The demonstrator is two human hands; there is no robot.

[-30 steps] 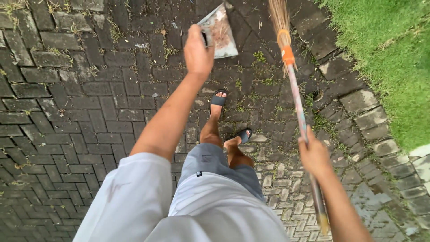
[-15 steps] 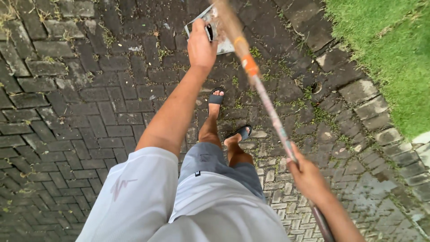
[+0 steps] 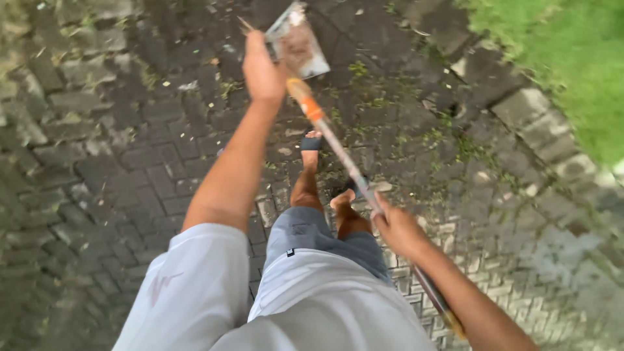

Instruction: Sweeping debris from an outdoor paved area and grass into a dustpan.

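My left hand (image 3: 261, 68) reaches forward with the arm straight and grips the handle of a flat metal dustpan (image 3: 298, 44), which holds brownish debris. My right hand (image 3: 395, 229) is closed around the long thin stick of a broom (image 3: 338, 149). The broom has an orange band near its head, and the head now lies across the dustpan, partly hidden behind my left hand. Below the hands I see my grey shorts, white shirt and my feet in dark sandals (image 3: 311, 143).
Dark wet paving bricks (image 3: 130, 162) with moss and scattered leaf bits cover the ground. A stone kerb (image 3: 533, 130) runs diagonally at the right, with green grass (image 3: 572, 58) beyond it.
The broom head has swung left from near the grass edge over to the dustpan. My left hand kept the dustpan out front; the view shifted slightly.
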